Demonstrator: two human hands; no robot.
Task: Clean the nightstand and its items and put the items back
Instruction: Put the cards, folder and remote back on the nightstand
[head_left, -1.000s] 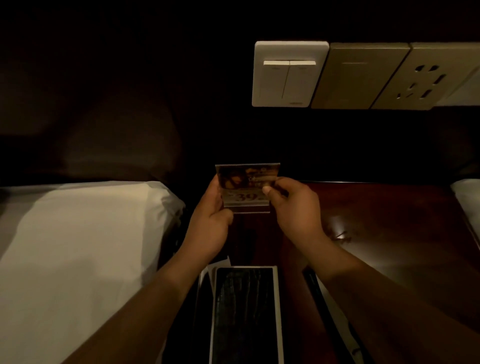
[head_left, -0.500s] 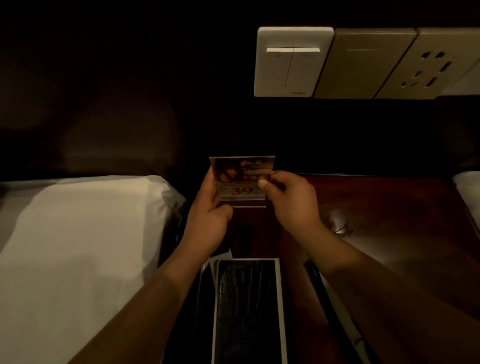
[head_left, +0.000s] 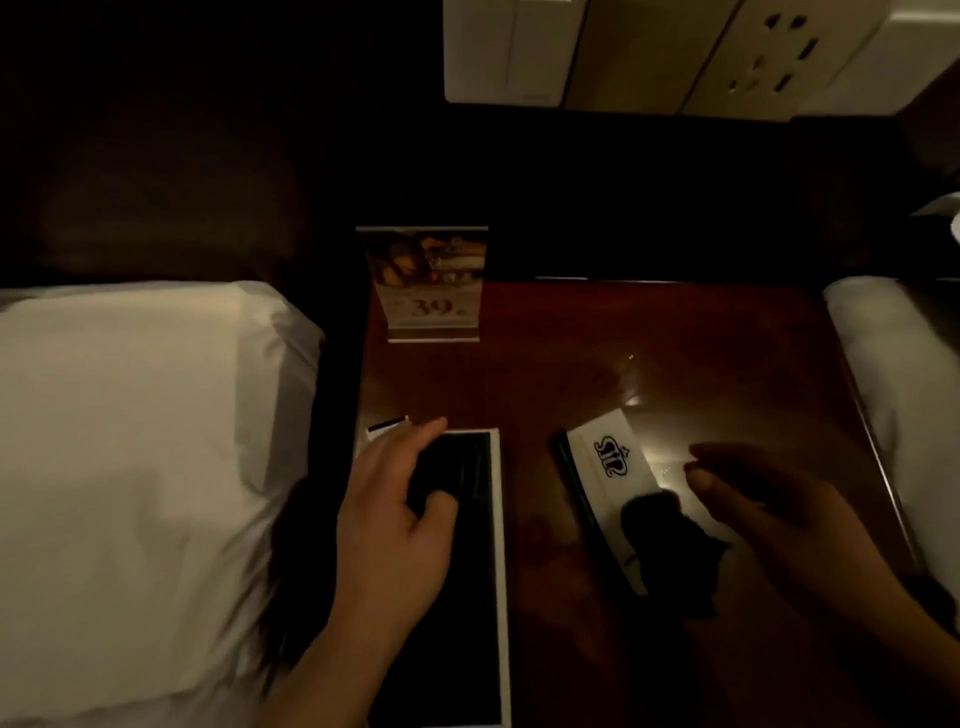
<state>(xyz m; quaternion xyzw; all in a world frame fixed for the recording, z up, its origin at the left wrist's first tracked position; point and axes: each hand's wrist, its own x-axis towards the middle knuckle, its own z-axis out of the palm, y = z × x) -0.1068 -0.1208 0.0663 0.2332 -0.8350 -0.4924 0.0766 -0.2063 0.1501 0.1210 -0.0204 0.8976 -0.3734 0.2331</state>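
While the sign stand (head_left: 423, 283) sits upright at the back-left of the nightstand (head_left: 571, 374), both hands are down at the front.
Over the white-rimmed black tray (head_left: 500, 519) at front-left, the left hand (head_left: 395, 519) is open with relaxed fingers; contact unclear. The right hand (head_left: 769, 519) is blurred beside a crown-logo white card (head_left: 613, 462) with a dark lump (head_left: 665, 545) on it; can't tell if it grips anything. A pillow (head_left: 130, 441) lies just left.

An acrylic sign (head_left: 423, 283) marked 39 stands upright at the back left of the glossy wooden nightstand (head_left: 571, 374).
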